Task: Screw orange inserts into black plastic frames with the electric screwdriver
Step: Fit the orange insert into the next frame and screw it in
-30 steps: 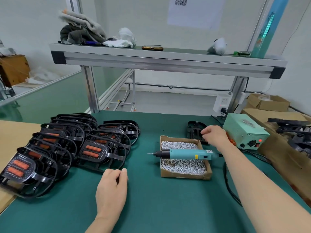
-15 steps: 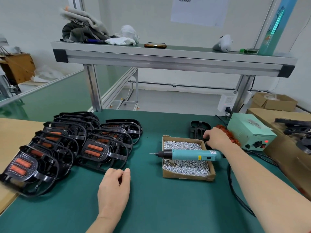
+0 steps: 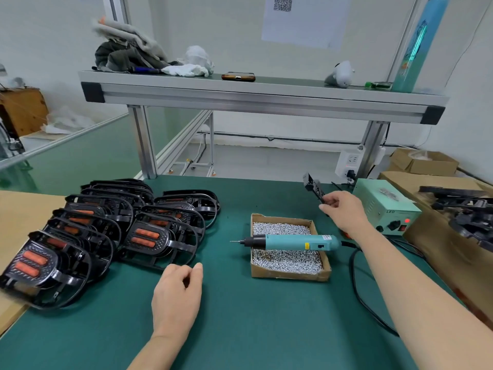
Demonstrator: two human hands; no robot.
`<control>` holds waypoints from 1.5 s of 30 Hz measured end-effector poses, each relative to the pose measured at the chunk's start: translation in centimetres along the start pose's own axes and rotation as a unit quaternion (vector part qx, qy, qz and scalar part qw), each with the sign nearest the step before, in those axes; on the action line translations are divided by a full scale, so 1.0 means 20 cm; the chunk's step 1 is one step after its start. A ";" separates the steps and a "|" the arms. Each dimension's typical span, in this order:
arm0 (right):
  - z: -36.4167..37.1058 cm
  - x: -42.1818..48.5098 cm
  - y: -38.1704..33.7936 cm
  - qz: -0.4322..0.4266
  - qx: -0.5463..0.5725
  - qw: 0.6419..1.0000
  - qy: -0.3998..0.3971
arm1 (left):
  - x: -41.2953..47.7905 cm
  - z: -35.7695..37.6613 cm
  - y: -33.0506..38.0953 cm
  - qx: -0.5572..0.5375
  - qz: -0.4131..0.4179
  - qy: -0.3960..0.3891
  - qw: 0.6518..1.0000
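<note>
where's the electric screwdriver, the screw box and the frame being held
electric screwdriver [image 3: 296,242]: head view, on its teal body
screw box [image 3: 288,275]: head view, on its front cardboard wall
black frame [image 3: 313,186]: head view, on its raised upper part

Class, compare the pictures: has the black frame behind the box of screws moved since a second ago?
Yes. The right hand has lifted the black frame off the mat; it now stands tilted, higher against the green power box.

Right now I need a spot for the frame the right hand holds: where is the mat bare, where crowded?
Bare mat runs between the left hand and the screw box, and along the near edge. A smaller patch lies behind the box. Crowded: the stacked frames at left; the power supply, cable and carton at right.
</note>
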State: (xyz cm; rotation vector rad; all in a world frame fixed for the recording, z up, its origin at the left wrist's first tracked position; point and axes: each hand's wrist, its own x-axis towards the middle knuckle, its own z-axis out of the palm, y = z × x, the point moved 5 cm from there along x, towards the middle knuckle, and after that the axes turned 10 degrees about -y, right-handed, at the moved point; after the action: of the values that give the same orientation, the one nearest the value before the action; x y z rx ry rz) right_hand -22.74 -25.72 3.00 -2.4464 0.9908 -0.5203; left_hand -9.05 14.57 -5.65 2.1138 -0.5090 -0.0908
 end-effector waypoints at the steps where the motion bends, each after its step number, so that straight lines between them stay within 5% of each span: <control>1: -0.02 -0.03 -0.03 -0.011 0.018 1.000 0.015 | 0.00 0.00 0.01 -0.006 0.005 -0.002 1.000; 8: -0.02 -0.42 -0.35 -0.099 0.208 0.971 0.068 | -0.04 -0.02 0.05 -0.135 0.041 -0.035 0.989; 17: 0.28 -0.91 -0.67 -0.239 0.184 0.952 0.058 | -0.07 0.00 0.11 -0.342 0.048 -0.148 0.927; 28: 0.55 -1.13 -0.84 -0.344 0.097 0.933 0.039 | -0.15 0.06 0.18 -0.623 -0.124 -0.384 0.670; 35: 0.57 -1.15 -0.84 -0.356 0.094 0.928 0.053 | -0.15 0.06 0.17 -0.656 -0.143 -0.407 0.619; 45: 0.57 -1.16 -0.84 -0.367 0.106 0.923 0.054 | -0.13 0.09 0.14 -0.639 -0.154 -0.420 0.625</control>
State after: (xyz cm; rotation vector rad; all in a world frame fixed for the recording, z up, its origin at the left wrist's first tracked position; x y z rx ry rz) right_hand -23.39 4.80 -1.53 -2.5425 -0.0046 -0.9500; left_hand -12.81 12.92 -4.69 0.5640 -0.3682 -1.2879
